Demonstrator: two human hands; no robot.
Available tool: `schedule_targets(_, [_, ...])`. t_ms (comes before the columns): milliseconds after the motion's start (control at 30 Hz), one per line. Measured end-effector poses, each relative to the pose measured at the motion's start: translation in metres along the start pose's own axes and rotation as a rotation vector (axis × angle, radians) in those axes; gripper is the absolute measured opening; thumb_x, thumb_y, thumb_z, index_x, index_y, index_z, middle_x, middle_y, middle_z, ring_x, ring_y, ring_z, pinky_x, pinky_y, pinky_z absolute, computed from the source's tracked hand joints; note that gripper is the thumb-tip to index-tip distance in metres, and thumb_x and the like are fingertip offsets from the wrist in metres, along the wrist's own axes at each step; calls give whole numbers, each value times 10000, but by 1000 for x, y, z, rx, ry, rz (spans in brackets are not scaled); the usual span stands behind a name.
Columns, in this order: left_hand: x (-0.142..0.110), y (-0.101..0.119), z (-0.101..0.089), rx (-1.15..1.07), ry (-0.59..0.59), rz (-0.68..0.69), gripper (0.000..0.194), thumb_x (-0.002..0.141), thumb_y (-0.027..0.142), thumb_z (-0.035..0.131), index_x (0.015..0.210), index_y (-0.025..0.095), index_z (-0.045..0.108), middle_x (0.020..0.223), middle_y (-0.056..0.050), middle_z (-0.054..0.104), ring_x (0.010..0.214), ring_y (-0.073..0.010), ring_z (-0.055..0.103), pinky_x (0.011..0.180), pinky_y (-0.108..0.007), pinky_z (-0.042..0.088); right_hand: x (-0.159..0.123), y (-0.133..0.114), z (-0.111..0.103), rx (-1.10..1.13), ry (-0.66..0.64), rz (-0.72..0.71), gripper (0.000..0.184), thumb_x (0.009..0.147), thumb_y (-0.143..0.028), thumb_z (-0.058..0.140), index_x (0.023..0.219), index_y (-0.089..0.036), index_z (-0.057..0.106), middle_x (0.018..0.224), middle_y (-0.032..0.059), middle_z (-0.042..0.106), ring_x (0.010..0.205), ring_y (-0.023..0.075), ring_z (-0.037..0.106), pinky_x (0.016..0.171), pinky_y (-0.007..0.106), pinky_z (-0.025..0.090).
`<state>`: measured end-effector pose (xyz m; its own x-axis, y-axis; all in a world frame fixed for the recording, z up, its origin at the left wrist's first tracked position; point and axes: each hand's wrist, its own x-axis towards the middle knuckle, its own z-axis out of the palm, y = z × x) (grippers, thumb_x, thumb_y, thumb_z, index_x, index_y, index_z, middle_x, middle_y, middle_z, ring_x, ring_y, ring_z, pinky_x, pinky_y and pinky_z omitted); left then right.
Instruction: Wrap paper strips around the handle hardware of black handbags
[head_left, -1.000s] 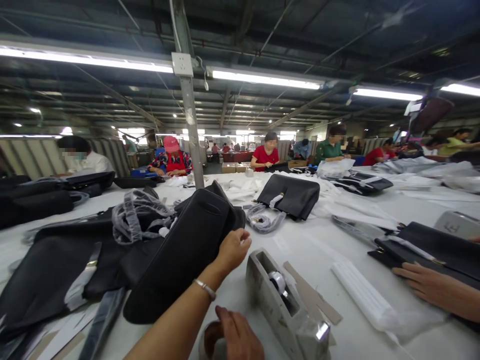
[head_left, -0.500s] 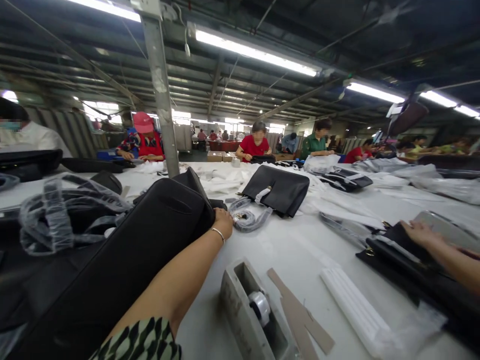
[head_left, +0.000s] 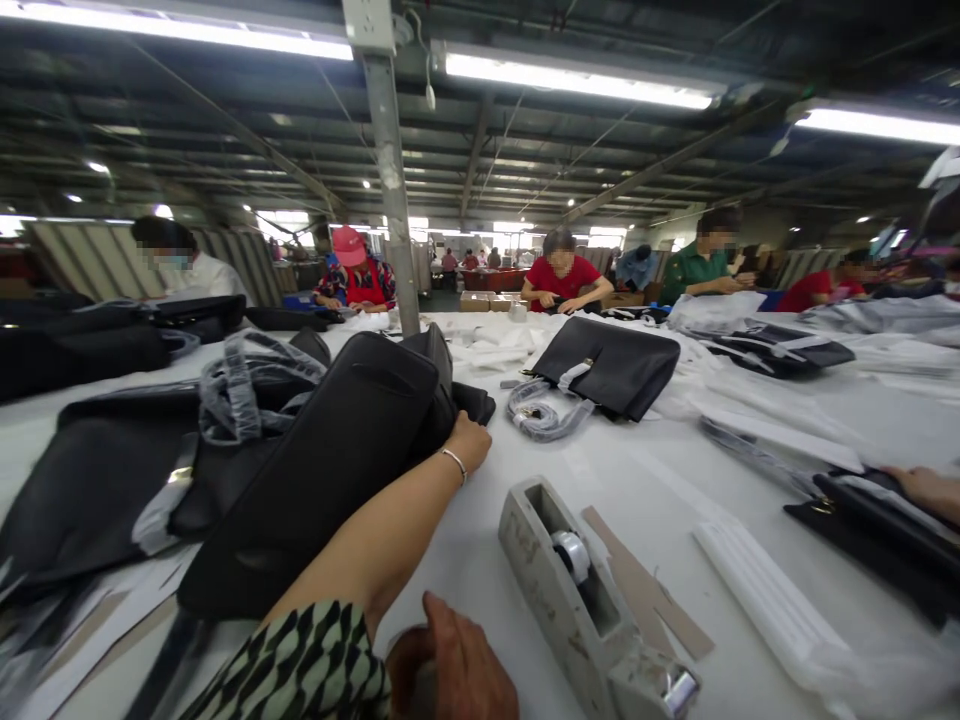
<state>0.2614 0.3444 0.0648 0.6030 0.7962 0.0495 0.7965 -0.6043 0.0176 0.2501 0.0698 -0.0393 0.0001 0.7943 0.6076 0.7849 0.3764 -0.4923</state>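
Observation:
A black handbag (head_left: pixel 337 450) lies tilted on the table in front of me, its flat base facing my way. My left hand (head_left: pixel 469 446), with a bracelet at the wrist and a patterned sleeve, grips its far right end; the fingertips are hidden behind it. Low in the view, my right hand (head_left: pixel 469 665) is partly cut off by the frame, fingers bent. A brown curved shape beside its fingers is too unclear to name. Just right of my hands stands a grey tape dispenser (head_left: pixel 592 590) with a roll in it.
Another black bag (head_left: pixel 97 470) with plastic-wrapped straps lies left. Beyond is a black flap bag (head_left: pixel 607 365) with a coiled wrapped strap (head_left: pixel 544 415). Cardboard strips (head_left: pixel 652 590) and a white bundle (head_left: pixel 772 600) lie right. At the right edge, a co-worker's hand (head_left: pixel 926 490) touches a black bag.
The view has turned left and tilted upward. My right hand has come into view at the bottom. My left hand stays at the end of the handbag, which now shows further down its length.

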Motion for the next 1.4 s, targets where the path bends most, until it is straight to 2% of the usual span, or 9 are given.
schedule_targets(100, [-15, -1, -2, -84, -2, 34, 311, 835, 101, 468, 1063, 33, 669, 1128, -313, 629, 1094, -396, 579, 1003, -553, 264, 0, 2, -2, 31, -11, -39, 940, 644, -242, 692, 1480, -177, 268, 1230, 148, 615, 1041, 340, 628, 841, 435, 568])
schedule_targets(233, [-45, 3, -18, -267, -21, 100, 296, 778, 108, 568, 1040, 76, 701, 1140, -232, 654, 1088, -332, 585, 958, -436, 394, 10, -7, -19, 87, -19, 17, 831, 685, -215, 642, 1447, -184, 312, 1243, 149, 597, 1090, 325, 597, 904, 457, 532])
schedule_targets(433, [-163, -1, -37, -887, 174, 23, 327, 874, 282, 504, 1085, 99, 673, 872, -73, 702, 759, -156, 623, 700, -246, 470, 29, -13, -36, 286, -68, 403, 743, 722, -399, 652, 1386, -170, 406, 1257, 140, 579, 1089, 290, 592, 918, 433, 503])
schedule_targets(567, [-256, -9, -15, -1192, 400, -236, 238, 782, 301, 592, 891, 118, 698, 747, -41, 669, 685, -141, 587, 654, -235, 446, 32, -10, -37, 310, -107, 477, 802, 692, -454, 682, 1390, -173, 402, 1247, 131, 586, 1073, 282, 588, 935, 431, 479])
schedule_targets(700, [-307, -14, 23, -1137, 417, -370, 201, 788, 293, 571, 854, 148, 693, 745, -41, 670, 689, -163, 595, 657, -258, 450, 31, -10, -35, 225, -111, 433, 791, 702, -453, 669, 1385, -161, 398, 1262, 132, 577, 1108, 277, 572, 942, 428, 473])
schedule_targets(833, [-316, -19, 41, -969, 370, -214, 153, 814, 257, 561, 846, 191, 695, 863, -47, 704, 814, -191, 636, 777, -284, 463, 30, -14, -32, 86, -151, 310, 691, 733, -408, 649, 1345, -166, 439, 1279, 123, 563, 1111, 262, 573, 942, 425, 488])
schedule_targets(1100, [-306, -28, 45, -804, 351, -83, 152, 843, 243, 537, 858, 210, 685, 878, -54, 702, 843, -213, 639, 795, -316, 458, 23, -38, -38, -40, -53, 108, 606, 741, -291, 669, 1298, -169, 466, 1216, 133, 591, 1122, 265, 577, 947, 412, 511])
schedule_targets(1267, [-305, -30, 51, -825, 343, -65, 199, 848, 267, 491, 880, 199, 675, 911, -55, 701, 877, -212, 643, 820, -318, 466, 12, -84, -91, -48, 170, -102, 656, 759, -286, 709, 1345, -184, 431, 1197, 127, 584, 1108, 269, 578, 948, 436, 509])
schedule_targets(1400, [-304, -33, 54, -864, 308, -90, 234, 837, 330, 486, 882, 195, 672, 906, -50, 700, 864, -208, 647, 801, -308, 483, -1, -77, -150, -44, 496, -22, 659, 766, -285, 737, 1351, -190, 449, 1250, 131, 546, 1150, 279, 546, 1004, 488, 449])
